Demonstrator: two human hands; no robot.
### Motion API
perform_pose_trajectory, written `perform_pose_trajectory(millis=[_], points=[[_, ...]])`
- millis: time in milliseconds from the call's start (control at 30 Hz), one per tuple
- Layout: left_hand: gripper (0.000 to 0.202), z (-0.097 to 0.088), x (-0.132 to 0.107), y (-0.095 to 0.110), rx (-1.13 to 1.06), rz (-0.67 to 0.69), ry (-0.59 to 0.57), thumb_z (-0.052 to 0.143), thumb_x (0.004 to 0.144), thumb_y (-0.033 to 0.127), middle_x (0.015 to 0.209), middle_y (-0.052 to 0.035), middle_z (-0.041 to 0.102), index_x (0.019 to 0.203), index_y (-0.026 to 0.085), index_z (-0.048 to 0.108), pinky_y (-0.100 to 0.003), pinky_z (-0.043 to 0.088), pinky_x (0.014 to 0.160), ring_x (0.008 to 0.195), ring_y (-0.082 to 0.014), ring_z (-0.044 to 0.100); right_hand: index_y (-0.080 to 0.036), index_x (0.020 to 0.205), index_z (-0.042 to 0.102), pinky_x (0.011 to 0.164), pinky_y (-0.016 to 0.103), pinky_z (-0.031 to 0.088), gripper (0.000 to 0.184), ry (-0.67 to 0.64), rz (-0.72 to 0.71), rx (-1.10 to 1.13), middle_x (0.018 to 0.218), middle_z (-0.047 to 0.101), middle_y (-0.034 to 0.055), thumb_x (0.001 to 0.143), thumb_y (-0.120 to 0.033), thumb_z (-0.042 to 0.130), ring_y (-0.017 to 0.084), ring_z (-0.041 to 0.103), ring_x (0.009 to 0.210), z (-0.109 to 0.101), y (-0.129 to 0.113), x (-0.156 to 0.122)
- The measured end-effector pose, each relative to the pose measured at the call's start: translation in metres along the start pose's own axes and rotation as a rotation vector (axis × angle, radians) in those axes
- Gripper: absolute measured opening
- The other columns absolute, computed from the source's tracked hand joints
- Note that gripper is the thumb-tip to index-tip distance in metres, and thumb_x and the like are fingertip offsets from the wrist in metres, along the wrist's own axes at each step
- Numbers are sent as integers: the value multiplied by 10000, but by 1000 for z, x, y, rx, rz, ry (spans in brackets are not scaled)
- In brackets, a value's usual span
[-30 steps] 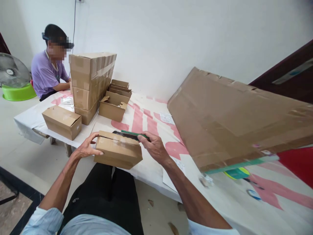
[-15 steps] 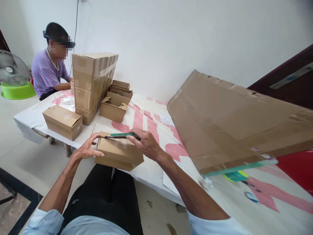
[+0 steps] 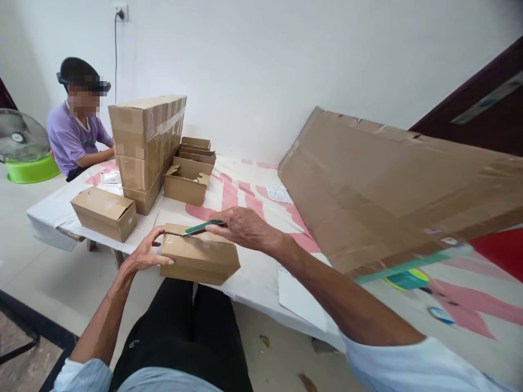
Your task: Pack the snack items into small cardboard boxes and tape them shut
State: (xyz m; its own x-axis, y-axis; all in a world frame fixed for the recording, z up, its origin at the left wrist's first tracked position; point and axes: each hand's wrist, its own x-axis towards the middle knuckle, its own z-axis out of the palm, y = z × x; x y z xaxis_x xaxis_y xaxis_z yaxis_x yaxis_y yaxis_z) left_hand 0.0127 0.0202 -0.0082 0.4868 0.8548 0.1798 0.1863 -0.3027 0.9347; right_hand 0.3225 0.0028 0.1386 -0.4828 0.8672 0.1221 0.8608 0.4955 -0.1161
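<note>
A small closed cardboard box (image 3: 200,256) lies at the near edge of the cloth-covered table (image 3: 253,272). My left hand (image 3: 144,255) grips its left end, thumb on the front and fingers over the top corner. My right hand (image 3: 241,227) is closed on a green-handled knife (image 3: 203,226), whose thin blade tip rests on the box's top near the left corner.
A tall stack of taped boxes (image 3: 145,147), open boxes (image 3: 187,182) and a single closed box (image 3: 104,213) sit further left. A big flat cardboard sheet (image 3: 392,190) leans on the right, with a tape roll (image 3: 406,279) under it. Another person (image 3: 77,128) sits at the far left, beside a fan (image 3: 18,136).
My right hand has drawn the knife leftward along the box's top, from the right end towards the left corner. The camera view has tilted slightly.
</note>
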Motion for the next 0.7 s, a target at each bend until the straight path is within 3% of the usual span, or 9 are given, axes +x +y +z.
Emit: perform_pose_trajectory(millis=[100,333,400,467,567,633,700], points=[[922,0,0,-1,-5,1,1,968,646,422,1598,-125,539,1470,295,574,-523,464,1149,1484,-407,496,-280,1093,806,658,290,380,327,-101,54,-30,859,777,40,1067,-443,524,213,688,783,-11,12,-14],[912,-2,-1,2,-4,-4,-4,975,644,421,1566,-120,560,1454,286,580,-513,461,1154,1499,-408,482,-285,1013,806,666,302,427,361,-135,136,-21,878,794,52,1044,-508,524,231,712,803,-19,51,-55],[938,-3,-1,3,10,-5,-10,972,645,431,1570,-127,553,1477,290,564,-522,463,1150,1502,-414,476,-276,1004,805,659,310,444,410,-84,154,32,867,794,53,1040,-548,501,223,699,756,-19,69,-71],[998,-4,0,3,23,-3,-19,972,639,451,1598,-139,523,1520,300,529,-533,465,1140,1516,-428,456,-261,986,804,654,322,469,476,49,206,109,854,790,59,1025,-617,492,223,681,712,-13,90,-90],[1137,-7,3,1,37,-7,-40,981,617,481,1669,-155,440,1604,309,443,-550,455,1151,1541,-442,416,-249,1038,802,668,357,518,534,340,357,214,846,781,74,1004,-667,472,257,686,710,21,116,-116],[1245,-8,5,-1,40,-23,-53,994,590,505,1710,-163,379,1653,311,377,-564,448,1165,1545,-442,404,-245,1096,794,730,399,563,530,497,415,250,931,792,108,997,-622,435,296,721,801,66,120,-128],[1340,-7,5,0,44,-43,-57,1008,557,536,1735,-169,335,1689,319,324,-581,446,1173,1550,-446,391,-251,1156,779,770,448,588,495,535,434,270,954,783,134,976,-550,429,334,734,868,122,114,-139]])
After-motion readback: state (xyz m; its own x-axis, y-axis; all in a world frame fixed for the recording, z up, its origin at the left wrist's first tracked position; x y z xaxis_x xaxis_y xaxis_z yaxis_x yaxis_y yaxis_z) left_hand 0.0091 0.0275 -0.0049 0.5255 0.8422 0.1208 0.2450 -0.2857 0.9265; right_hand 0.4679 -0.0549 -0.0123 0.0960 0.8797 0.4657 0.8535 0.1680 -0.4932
